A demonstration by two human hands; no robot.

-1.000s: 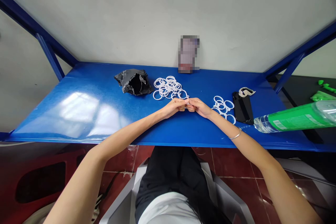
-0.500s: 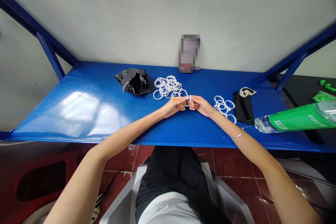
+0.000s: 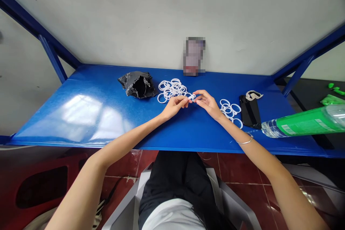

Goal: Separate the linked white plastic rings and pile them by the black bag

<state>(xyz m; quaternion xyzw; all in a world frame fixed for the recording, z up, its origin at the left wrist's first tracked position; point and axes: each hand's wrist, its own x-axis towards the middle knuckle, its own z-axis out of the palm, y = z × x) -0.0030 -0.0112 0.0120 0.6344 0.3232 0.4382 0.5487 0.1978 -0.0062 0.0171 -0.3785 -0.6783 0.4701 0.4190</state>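
Observation:
My left hand (image 3: 175, 106) is closed, pinching a small white plastic ring (image 3: 191, 97) between thumb and fingers above the table's middle. Just right of it, my right hand (image 3: 208, 103) has thumb and forefinger apart around the ring's far side; whether they touch it I cannot tell. Behind my left hand lies a pile of white rings (image 3: 172, 88). A smaller group of similar rings (image 3: 230, 109) rests to the right of my right hand.
A crumpled black bag (image 3: 138, 84) gapes open on the blue table (image 3: 129, 122). To the right are a black phone (image 3: 250, 113), a whitish strap-like item (image 3: 253, 95) and a green-labelled bottle (image 3: 307, 122). A blurred-out upright object (image 3: 194, 56) leans on the wall.
My right hand has loosened from its closed pinch beside my left, its fingers spreading and lifting slightly. My left hand has shifted slightly left, still pinching the white ring.

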